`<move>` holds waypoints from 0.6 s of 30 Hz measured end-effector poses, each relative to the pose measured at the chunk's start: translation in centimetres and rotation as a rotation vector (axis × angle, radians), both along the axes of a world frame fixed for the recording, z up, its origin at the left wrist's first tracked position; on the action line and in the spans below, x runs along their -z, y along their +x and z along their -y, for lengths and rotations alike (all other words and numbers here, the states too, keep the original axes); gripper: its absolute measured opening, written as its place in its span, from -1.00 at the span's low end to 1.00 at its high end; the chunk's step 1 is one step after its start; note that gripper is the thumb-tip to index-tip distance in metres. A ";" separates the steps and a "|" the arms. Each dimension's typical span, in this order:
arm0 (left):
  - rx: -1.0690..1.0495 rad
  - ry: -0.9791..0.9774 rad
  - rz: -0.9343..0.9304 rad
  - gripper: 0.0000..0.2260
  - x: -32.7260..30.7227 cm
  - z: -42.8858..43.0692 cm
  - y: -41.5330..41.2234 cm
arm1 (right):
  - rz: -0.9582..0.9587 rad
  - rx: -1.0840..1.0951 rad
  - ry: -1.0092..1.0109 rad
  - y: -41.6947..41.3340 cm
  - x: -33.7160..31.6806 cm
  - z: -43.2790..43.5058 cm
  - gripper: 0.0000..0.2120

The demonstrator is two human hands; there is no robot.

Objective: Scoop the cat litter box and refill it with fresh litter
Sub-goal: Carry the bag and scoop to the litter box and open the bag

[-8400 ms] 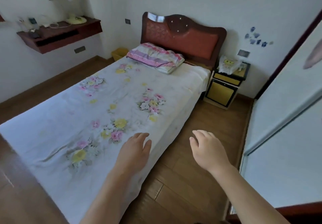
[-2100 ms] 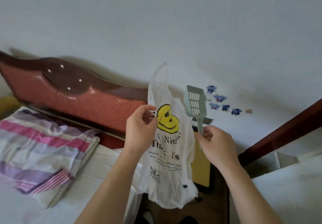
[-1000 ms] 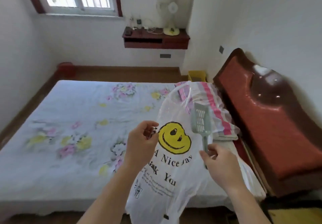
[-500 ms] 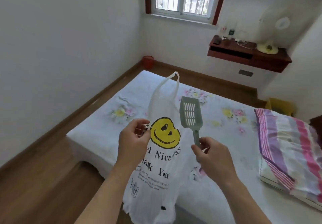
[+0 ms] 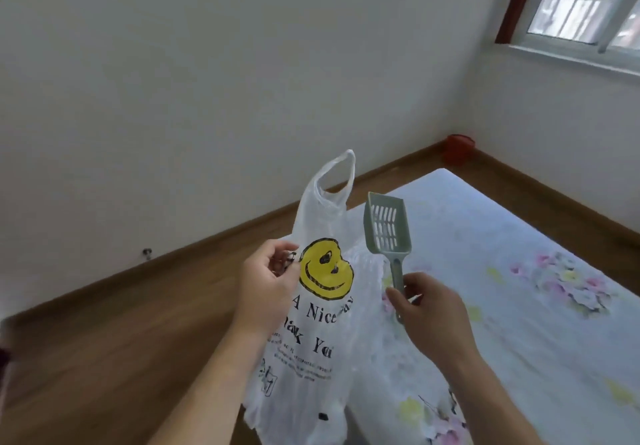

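1. The biggest change is the view: half a second ago it faced the window (image 5: 585, 5) and a wall shelf across the bed; now it has swung to a bare wall (image 5: 207, 81) and the wooden floor (image 5: 121, 358) past the bed's corner; no litter box shows in any picture, so I judge the person is turning to walk to it, and scooping has not begun.
2. The bed (image 5: 502, 271) now fills only the right side, its flowered sheet running off toward a small red bin (image 5: 458, 145) in the far corner.
3. The plastic bag (image 5: 311, 358) is new since 8.4 s ago, when both hands were bare; over the last 2 s it has kept its place in front of the chest; it hangs with its long axis vertical, 1 handle loop standing up, the yellow smiley print facing the camera, the bottom drooping just above the floor at the bed's edge.
4. The scoop (image 5: 387, 228) was likewise picked up in that span; it is held in the air just right of the bag, over the bed's corner; its long axis is near upright, handle down, slotted head up and leaning slightly left, the open front edge pointing up toward the wall.
5. The right hand (image 5: 429, 313) has its fingers curled round the lower handle, thumb pressed against it; a closed, light hold.
6. The left hand (image 5: 266, 282) pinches the bag's upper edge beside the smiley, fingers curled in; both holds look unchanged across the last 2 s, so tool and waste bag are ready.
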State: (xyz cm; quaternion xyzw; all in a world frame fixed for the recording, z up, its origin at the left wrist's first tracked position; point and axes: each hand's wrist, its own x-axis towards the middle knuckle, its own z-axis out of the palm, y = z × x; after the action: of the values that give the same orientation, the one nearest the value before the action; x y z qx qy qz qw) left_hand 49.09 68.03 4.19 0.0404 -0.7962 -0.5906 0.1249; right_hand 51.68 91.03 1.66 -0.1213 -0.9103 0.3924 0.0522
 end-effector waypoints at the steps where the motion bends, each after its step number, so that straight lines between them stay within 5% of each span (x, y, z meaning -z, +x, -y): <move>1: -0.043 -0.005 -0.007 -0.79 -0.1 0.6 -0.7 | -0.003 -0.022 -0.004 -1.5 -0.1 0.3 -0.93; 18: -0.457 0.029 -0.034 -0.75 1.6 19.5 -9.6 | 0.024 -0.459 0.060 -20.5 -0.1 20.1 -0.94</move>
State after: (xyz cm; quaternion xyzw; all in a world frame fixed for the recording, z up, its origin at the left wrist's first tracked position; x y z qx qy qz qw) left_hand 39.46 48.57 2.56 0.2115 -0.7557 -0.5588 0.2682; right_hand 31.13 70.96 1.72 0.0859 -0.9259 0.3651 -0.0457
